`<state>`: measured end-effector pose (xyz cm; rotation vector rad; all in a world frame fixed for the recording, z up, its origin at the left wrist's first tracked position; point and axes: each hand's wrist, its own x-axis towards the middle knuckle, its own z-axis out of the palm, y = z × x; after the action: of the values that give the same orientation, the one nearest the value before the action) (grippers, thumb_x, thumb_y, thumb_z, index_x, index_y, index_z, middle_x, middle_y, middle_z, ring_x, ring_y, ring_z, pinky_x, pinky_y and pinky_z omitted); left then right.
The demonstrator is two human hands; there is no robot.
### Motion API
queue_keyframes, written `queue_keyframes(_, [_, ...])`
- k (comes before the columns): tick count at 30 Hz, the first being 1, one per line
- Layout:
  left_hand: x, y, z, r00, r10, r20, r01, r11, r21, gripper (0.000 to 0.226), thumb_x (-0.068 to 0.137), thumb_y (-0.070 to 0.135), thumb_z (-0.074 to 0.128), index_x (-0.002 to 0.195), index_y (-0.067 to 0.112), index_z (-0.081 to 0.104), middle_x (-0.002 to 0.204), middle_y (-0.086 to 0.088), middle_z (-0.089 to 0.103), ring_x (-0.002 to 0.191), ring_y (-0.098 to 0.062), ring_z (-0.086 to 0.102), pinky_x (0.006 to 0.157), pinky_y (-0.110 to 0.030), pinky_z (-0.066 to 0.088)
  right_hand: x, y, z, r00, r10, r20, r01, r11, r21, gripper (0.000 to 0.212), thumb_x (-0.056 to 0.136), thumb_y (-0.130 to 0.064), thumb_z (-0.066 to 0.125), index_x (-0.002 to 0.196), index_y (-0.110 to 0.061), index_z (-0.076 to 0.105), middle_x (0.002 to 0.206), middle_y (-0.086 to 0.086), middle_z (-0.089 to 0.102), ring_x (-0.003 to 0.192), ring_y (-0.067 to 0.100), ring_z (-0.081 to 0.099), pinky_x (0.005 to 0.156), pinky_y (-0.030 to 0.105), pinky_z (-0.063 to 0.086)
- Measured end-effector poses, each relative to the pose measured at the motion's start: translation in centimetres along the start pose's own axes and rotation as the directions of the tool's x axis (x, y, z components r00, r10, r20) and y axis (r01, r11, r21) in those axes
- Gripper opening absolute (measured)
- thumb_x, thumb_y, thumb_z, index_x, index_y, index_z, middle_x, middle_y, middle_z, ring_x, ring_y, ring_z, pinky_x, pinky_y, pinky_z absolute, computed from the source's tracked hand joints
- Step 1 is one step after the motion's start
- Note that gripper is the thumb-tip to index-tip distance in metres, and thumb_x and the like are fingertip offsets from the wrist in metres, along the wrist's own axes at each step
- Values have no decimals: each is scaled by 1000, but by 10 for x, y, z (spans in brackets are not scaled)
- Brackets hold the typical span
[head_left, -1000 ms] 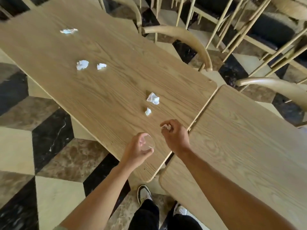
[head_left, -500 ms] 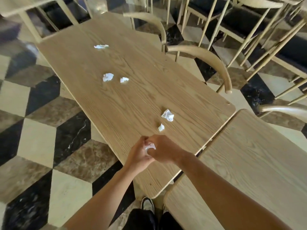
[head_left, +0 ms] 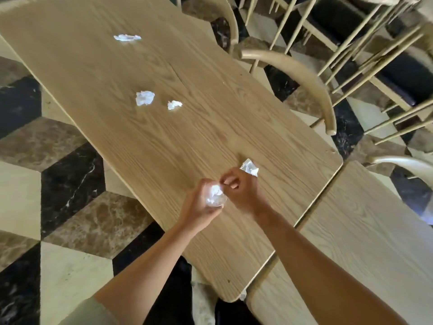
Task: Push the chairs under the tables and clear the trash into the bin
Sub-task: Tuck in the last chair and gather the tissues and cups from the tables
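My left hand (head_left: pixel 199 205) holds a small clear cup (head_left: pixel 214 195) with crumpled white paper in it, over the near part of the long wooden table (head_left: pixel 98 66). My right hand (head_left: pixel 244 193) is right beside it, fingers curled down onto the tabletop; the small scrap that lay there is hidden under it. A larger crumpled paper (head_left: pixel 249 167) lies just beyond my right fingers. Farther up the table lie two more scraps (head_left: pixel 144 98) (head_left: pixel 174 105) and a flat one (head_left: pixel 127 38). No bin is in view.
A second wooden table (head_left: pixel 363 231) butts against the first on my right. Curved-back wooden chairs (head_left: pixel 304 73) (head_left: pixel 222 12) (head_left: pixel 412 165) stand along the far side, set back from the tables, with more dark-seated chairs behind. Patterned marble floor (head_left: pixel 58 172) lies to the left.
My right hand dropped a paper scrap into the cup in my left hand, then moved forward onto the small scrap near the larger crumpled paper. My view shifted along the table.
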<state>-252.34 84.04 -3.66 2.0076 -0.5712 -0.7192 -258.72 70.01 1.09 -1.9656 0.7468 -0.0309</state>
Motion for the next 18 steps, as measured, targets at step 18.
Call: queue_keyframes(18, [34,-25,-46,988,61,144,-66,997,31,55,75,10,84,123,21,59,114,13,62,104,10,55,88,1,34,23,34,29,908,308,-284,-384,882,-272,8,84,-6,66,87,-10,73,99,8,64,82,31,67,70,36,53])
